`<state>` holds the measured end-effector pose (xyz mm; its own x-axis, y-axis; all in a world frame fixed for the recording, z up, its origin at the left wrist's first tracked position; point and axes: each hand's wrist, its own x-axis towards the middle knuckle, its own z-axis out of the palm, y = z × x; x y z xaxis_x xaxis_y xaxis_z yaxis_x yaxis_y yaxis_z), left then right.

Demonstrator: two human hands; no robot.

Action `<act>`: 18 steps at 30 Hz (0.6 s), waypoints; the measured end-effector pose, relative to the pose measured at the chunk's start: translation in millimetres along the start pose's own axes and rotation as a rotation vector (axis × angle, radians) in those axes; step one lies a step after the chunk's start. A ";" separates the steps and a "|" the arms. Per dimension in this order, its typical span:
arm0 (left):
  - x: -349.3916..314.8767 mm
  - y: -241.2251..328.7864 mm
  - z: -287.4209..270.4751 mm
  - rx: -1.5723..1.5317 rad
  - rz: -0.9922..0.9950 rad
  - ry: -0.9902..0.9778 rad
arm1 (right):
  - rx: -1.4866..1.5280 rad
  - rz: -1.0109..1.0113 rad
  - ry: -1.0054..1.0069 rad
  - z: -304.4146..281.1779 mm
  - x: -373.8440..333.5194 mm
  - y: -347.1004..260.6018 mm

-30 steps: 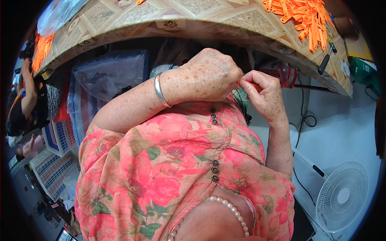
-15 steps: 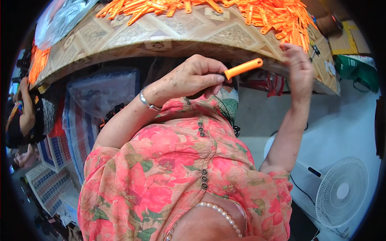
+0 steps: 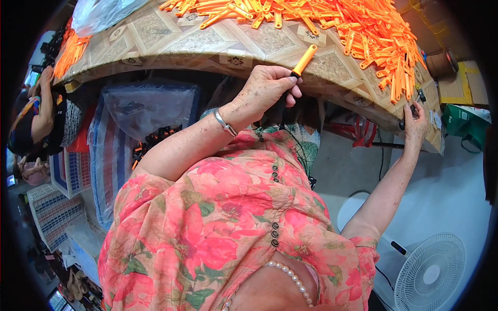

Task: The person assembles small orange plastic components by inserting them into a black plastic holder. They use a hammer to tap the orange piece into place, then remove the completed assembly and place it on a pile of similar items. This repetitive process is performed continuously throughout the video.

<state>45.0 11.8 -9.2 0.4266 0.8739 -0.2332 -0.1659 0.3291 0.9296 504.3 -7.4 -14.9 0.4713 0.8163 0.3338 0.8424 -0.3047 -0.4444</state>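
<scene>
My left hand [image 3: 268, 92] is closed round the black end of an orange plastic handle [image 3: 305, 60]. The handle tilts up and to the right in front of the table edge, and a small hole shows at its free tip. At the table's right corner, my right hand [image 3: 416, 123] has its fingers bent round a small dark tool, mostly hidden by the fingers. Beyond those fingers lies a little yellow-and-black tool [image 3: 420, 94]. A big heap of orange handles [image 3: 381, 39] spreads over the tabletop just past my right hand.
The patterned table [image 3: 187, 46] curves across in front of me. A plastic bag [image 3: 101, 15] and more orange pieces [image 3: 72, 52] lie at its left. A striped bag [image 3: 111, 150] stands below; a white fan [image 3: 430, 274] is at lower right. Another person's arm [image 3: 44, 109] shows far left.
My right hand has moved down and outward to the table's right corner, closing on the dark tool there. My left hand has shifted right, and the orange handle now points more steeply upward.
</scene>
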 end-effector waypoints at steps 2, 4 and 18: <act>0.7 1.9 0.7 -0.015 -0.019 0.026 | -0.086 0.017 -0.034 -4.0 4.0 -1.7; 2.0 4.5 4.1 -0.037 -0.044 0.038 | -0.225 0.058 -0.047 -15.8 12.6 15.7; 3.4 1.6 14.9 -0.143 -0.066 0.137 | 0.727 -0.228 -0.615 -7.5 -184.9 -190.9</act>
<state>59.4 10.0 -4.2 0.3174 0.8862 -0.3375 -0.2700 0.4257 0.8636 258.3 -103.8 14.5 -0.0747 0.9944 0.0754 0.4327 0.1005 -0.8959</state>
